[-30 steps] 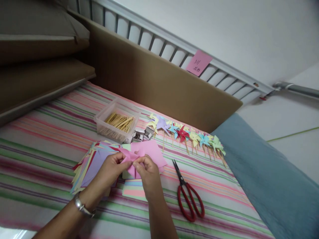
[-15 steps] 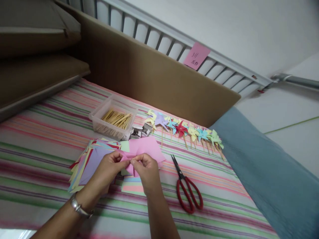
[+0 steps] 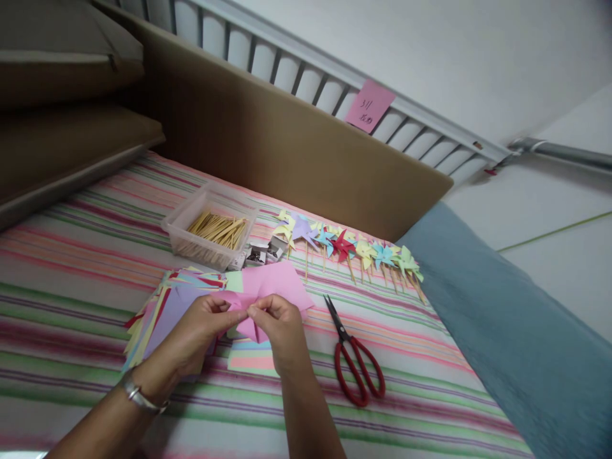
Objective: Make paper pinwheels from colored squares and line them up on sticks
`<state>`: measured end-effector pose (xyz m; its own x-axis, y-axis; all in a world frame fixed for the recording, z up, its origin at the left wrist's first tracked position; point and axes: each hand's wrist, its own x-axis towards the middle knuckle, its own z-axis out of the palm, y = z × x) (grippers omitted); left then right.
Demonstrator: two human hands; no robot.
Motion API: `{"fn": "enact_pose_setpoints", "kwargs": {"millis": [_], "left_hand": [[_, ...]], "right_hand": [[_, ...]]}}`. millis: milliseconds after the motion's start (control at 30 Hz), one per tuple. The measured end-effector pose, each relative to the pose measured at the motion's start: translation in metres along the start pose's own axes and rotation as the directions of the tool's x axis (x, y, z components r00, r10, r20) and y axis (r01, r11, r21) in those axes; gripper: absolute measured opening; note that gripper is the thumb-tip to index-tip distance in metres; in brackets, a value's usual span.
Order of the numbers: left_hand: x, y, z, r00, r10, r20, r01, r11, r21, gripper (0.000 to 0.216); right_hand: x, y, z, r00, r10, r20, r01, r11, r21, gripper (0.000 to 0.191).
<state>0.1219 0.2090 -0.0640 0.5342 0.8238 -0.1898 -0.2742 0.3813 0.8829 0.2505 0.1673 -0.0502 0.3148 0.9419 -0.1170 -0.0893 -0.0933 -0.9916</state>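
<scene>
One pink paper sheet (image 3: 277,285) is held just above the striped bed (image 3: 430,395), pinched at its centre by the left hand (image 3: 201,328) and the right hand (image 3: 280,328), both grips closed on it. Some corners are gathered inward, and no stick is fitted yet. Several finished pinwheels (image 3: 344,245) are laid in a row beyond, with the tub of sticks (image 3: 210,229), the paper stack (image 3: 157,312) and the scissors (image 3: 356,370) nearby.

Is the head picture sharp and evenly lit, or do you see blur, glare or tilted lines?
Head view: soft, even light, no hard shadows; left hand and right hand pinching the pink paper look sharp; writing on the pink note is too soft to read; the white rail runs slanted, so the frame is tilted.
</scene>
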Motion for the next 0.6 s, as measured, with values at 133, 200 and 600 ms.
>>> {"fn": "enact_pose_setpoints", "kwargs": {"millis": [133,200,600], "left_hand": [[0.0,-0.001,0.0,1.0,-0.01,-0.011,0.01,1.0,0.002,0.014],[-0.001,-0.003,0.0,0.995,-0.03,-0.093,0.03,1.0,0.0,0.021],[-0.001,-0.007,0.003,0.987,-0.052,-0.152,0.033,0.992,-0.123,0.022]], "right_hand": [[0.0,0.001,-0.001,0.999,-0.003,0.032,0.002,1.0,0.021,0.006],[0.001,0.003,-0.002,0.999,-0.012,0.042,0.012,1.0,0.007,0.006],[0.002,0.013,0.0,0.994,-0.11,-0.011,0.107,0.984,-0.143,0.01]]}}
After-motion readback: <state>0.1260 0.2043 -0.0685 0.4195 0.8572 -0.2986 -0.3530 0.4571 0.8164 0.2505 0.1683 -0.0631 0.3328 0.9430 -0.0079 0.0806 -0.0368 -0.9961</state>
